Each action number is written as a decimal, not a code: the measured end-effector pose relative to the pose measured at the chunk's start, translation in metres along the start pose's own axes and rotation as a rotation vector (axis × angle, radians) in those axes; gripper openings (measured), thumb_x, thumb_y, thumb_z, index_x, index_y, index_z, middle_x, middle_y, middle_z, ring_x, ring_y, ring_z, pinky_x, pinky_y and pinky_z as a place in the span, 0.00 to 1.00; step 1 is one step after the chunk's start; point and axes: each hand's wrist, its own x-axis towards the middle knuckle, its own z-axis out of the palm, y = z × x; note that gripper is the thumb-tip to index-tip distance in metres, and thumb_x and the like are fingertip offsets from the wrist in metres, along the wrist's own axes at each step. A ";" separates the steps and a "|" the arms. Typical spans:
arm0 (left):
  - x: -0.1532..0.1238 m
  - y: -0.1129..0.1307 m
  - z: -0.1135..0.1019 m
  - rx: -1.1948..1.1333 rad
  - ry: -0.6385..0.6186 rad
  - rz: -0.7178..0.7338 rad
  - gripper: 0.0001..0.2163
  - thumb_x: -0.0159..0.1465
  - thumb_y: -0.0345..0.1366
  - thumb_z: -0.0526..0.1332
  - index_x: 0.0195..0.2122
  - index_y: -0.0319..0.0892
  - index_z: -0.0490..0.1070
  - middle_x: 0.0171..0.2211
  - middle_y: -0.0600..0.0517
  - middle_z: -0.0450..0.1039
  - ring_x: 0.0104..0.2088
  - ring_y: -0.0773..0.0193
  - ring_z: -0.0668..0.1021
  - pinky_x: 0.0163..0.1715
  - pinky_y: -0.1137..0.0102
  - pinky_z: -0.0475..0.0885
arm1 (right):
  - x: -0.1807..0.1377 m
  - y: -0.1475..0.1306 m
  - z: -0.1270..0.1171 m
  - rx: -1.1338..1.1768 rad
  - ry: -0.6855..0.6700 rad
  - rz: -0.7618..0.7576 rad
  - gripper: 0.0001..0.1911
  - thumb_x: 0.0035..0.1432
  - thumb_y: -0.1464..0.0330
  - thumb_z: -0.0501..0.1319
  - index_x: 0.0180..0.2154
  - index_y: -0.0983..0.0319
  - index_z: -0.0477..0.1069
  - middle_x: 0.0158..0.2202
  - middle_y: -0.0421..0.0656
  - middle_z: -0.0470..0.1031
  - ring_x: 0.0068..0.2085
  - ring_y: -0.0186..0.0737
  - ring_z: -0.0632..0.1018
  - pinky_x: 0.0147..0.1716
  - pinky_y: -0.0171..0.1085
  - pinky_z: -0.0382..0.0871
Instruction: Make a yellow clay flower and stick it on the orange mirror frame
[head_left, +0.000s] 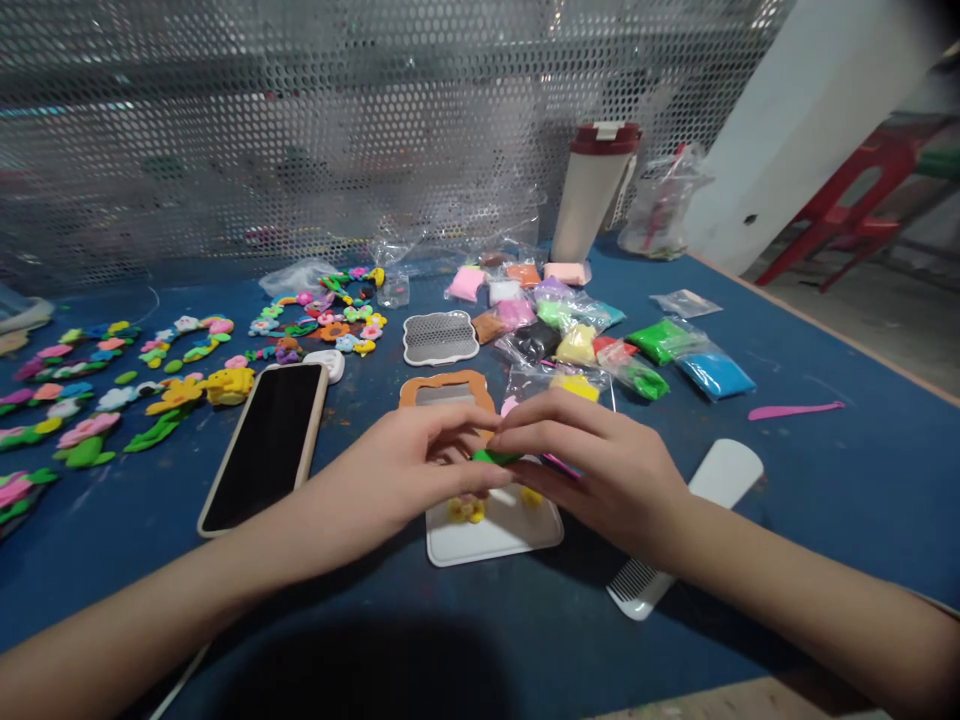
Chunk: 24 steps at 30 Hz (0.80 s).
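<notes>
My left hand (405, 475) and my right hand (592, 465) meet over a small white tray (491, 540). Both pinch a little green piece of clay (495, 457) between their fingertips. A pink tool tip (561, 463) shows under my right hand's fingers. Small yellow clay bits (466, 510) lie on the tray just below the hands. An orange frame (446, 390) lies behind the hands, partly hidden by my fingers.
A black phone (266, 445) lies left of the hands. Several clay flowers (180, 390) fill the left side, bags of coloured clay (570, 335) the back right. A white comb (686, 530), a pink stick (795, 410) and a tall cup (596, 190) stand nearby on the blue table (825, 500).
</notes>
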 end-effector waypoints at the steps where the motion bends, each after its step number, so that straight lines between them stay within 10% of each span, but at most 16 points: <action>1: -0.001 0.001 -0.001 0.016 -0.022 -0.026 0.11 0.59 0.39 0.61 0.43 0.45 0.73 0.31 0.56 0.74 0.32 0.65 0.75 0.33 0.73 0.69 | 0.000 0.000 0.000 -0.005 -0.012 -0.020 0.08 0.59 0.72 0.58 0.42 0.61 0.70 0.41 0.47 0.72 0.42 0.37 0.74 0.39 0.35 0.70; 9: -0.017 -0.001 -0.028 0.090 0.094 -0.117 0.13 0.62 0.48 0.56 0.37 0.45 0.73 0.33 0.55 0.72 0.28 0.69 0.70 0.27 0.76 0.66 | 0.002 -0.005 0.008 0.056 -0.171 0.198 0.10 0.61 0.71 0.54 0.44 0.65 0.68 0.43 0.49 0.69 0.44 0.41 0.71 0.44 0.40 0.67; 16: -0.033 -0.021 -0.024 -0.097 0.119 -0.198 0.15 0.63 0.46 0.56 0.45 0.43 0.70 0.25 0.57 0.68 0.24 0.71 0.70 0.27 0.75 0.67 | 0.001 -0.016 0.025 -0.261 -0.426 0.009 0.18 0.64 0.63 0.49 0.48 0.66 0.68 0.48 0.52 0.68 0.47 0.50 0.68 0.47 0.51 0.62; 24: -0.049 -0.028 -0.023 -0.002 0.163 -0.197 0.13 0.62 0.46 0.57 0.38 0.44 0.72 0.27 0.56 0.70 0.28 0.68 0.70 0.28 0.74 0.65 | 0.005 -0.019 0.023 -0.019 -0.450 0.150 0.12 0.62 0.66 0.53 0.44 0.65 0.67 0.47 0.50 0.69 0.47 0.44 0.68 0.47 0.43 0.63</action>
